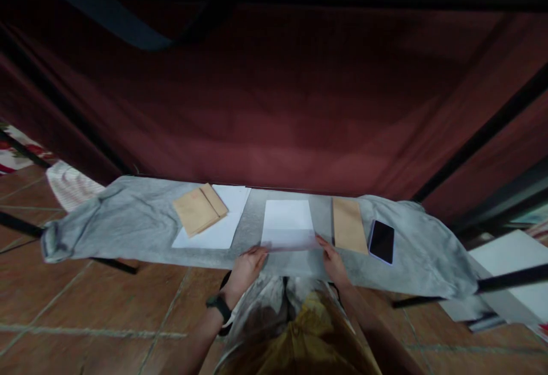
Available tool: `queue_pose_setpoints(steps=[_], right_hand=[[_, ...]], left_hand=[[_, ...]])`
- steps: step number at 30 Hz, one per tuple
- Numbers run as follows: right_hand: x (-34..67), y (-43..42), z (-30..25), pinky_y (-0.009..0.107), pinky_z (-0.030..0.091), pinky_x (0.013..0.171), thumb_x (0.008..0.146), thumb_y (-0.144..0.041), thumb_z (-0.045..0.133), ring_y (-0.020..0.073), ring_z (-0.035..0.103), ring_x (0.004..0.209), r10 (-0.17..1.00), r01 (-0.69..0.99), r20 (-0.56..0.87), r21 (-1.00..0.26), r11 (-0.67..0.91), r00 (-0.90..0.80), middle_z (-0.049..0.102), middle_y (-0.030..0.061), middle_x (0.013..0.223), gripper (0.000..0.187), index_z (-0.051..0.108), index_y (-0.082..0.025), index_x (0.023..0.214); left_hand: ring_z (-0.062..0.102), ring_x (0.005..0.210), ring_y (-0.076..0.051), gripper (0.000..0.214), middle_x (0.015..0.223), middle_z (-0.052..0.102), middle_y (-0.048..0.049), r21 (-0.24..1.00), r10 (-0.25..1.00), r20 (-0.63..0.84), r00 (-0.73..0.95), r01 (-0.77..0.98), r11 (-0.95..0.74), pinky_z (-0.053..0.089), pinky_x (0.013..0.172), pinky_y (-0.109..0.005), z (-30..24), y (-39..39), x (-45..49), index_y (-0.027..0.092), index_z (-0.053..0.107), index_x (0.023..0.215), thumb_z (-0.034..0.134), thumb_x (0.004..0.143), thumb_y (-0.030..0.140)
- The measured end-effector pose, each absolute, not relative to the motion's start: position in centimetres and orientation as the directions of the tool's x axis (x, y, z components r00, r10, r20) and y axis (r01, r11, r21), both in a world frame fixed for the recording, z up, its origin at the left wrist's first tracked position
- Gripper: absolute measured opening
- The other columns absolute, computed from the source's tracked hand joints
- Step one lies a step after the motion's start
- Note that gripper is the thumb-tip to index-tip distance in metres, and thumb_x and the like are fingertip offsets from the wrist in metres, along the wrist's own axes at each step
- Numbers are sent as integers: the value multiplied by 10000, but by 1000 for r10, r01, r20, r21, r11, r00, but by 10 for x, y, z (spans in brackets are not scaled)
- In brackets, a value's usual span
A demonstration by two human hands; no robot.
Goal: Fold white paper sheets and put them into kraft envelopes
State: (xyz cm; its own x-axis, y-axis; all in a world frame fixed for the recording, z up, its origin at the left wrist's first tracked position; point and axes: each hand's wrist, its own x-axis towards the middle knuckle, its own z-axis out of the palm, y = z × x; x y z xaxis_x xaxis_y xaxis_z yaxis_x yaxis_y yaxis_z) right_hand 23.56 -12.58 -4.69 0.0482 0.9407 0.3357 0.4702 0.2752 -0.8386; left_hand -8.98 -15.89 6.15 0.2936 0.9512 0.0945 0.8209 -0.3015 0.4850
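Note:
A white sheet of paper (287, 214) lies in the middle of the grey cloth, its near part a shaded, blurred band that looks lifted or turned over. My left hand (249, 266), with a dark watch on the wrist, is closed at the near left corner of the sheet. At the near right corner, my right hand (333, 262) pinches the paper's edge. To the right of the sheet lies a brown paper envelope (350, 225), with a dark-screened phone (382, 242) beside it.
On the left, several brown envelopes (197, 212) rest on white sheets (226, 228). Grey cloth (132, 221) covers the bench. A dark red fabric panel (274, 107) rises behind it, with black bars (483, 132) at the sides. Below is a tiled floor (107, 301).

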Motion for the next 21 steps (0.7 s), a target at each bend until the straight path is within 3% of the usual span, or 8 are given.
queue_pose_setpoints(steps=[5, 8, 11, 14, 18, 21], right_hand=[[233, -136, -31, 449, 476, 1146, 777, -256, 576, 249, 606, 1318, 949, 380, 314, -877, 294, -9, 653, 69, 1420, 478, 745, -243, 1224], [223, -137, -24, 431, 562, 1017, 832, -360, 606, 266, 718, 1096, 966, 426, 258, -872, 239, -14, 778, 89, 1156, 278, 796, -239, 995], [215, -133, -20, 401, 607, 843, 920, -478, 536, 263, 744, 875, 976, 472, 212, -866, 165, 48, 803, 87, 929, 358, 781, -217, 924], [211, -125, -17, 350, 592, 768, 964, -510, 461, 258, 738, 868, 979, 514, 181, -850, 110, 90, 802, 87, 934, 436, 764, -198, 1004], [209, -113, -16, 296, 554, 712, 965, -432, 451, 230, 726, 784, 983, 586, 140, -809, 45, 119, 787, 59, 844, 363, 744, -219, 972], [207, -110, -16, 291, 535, 709, 955, -353, 467, 230, 728, 771, 981, 632, 118, -775, -5, 153, 783, 72, 861, 312, 723, -207, 1057]], left_hand=[[741, 996, -226, 319, 1050, 798, -50, 730, 953, 143, 266, 622, -283, 568, 937, -334, 62, -181, -105, 253, 771, 1032, 494, 1003, 409], [735, 992, -233, 321, 1043, 794, -52, 838, 982, 152, 111, 512, -188, 567, 944, -356, 59, -178, -106, 243, 762, 1047, 579, 944, 486], [724, 1011, -233, 512, 1061, 779, -65, 923, 984, 158, -79, 367, -118, 552, 972, -385, 45, -158, -102, 209, 674, 1262, 682, 850, 514], [722, 1012, -236, 707, 1059, 777, -81, 958, 979, 116, -166, 278, -66, 557, 947, -389, 24, -133, -94, 168, 582, 1378, 732, 777, 509], [736, 894, -231, 545, 968, 783, -75, 938, 983, 23, -183, 345, 42, 572, 872, -383, 2, -111, -81, 152, 637, 1292, 687, 805, 391], [734, 818, -234, 467, 872, 772, -61, 880, 972, 17, -233, 465, 96, 571, 826, -377, 0, -109, -72, 136, 654, 1275, 633, 824, 256]])
